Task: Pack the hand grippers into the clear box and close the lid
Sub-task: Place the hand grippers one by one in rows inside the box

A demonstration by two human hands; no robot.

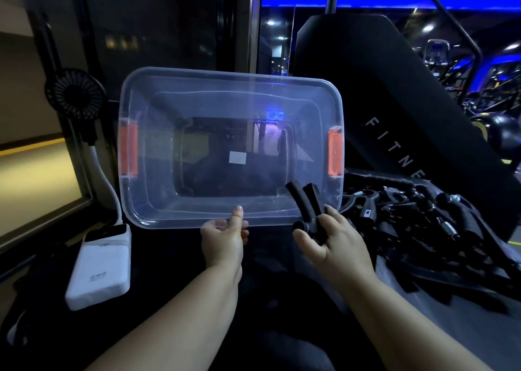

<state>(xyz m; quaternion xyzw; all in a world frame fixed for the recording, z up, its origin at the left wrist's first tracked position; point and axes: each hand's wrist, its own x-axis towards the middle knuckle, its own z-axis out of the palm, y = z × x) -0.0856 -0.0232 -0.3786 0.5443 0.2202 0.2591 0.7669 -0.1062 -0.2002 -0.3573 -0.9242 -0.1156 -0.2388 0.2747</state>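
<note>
The hand gripper (306, 201) has two black foam handles, close together and pointing up, before the near right corner of the clear box (169, 212). The right hand (335, 241) clamps its fingers around the gripper's lower end, and the left hand (222, 241) pinches the box's near rim, forefinger straight. The box tilts its open mouth toward the camera, and a white label (237, 157) shows on its bottom.
</note>
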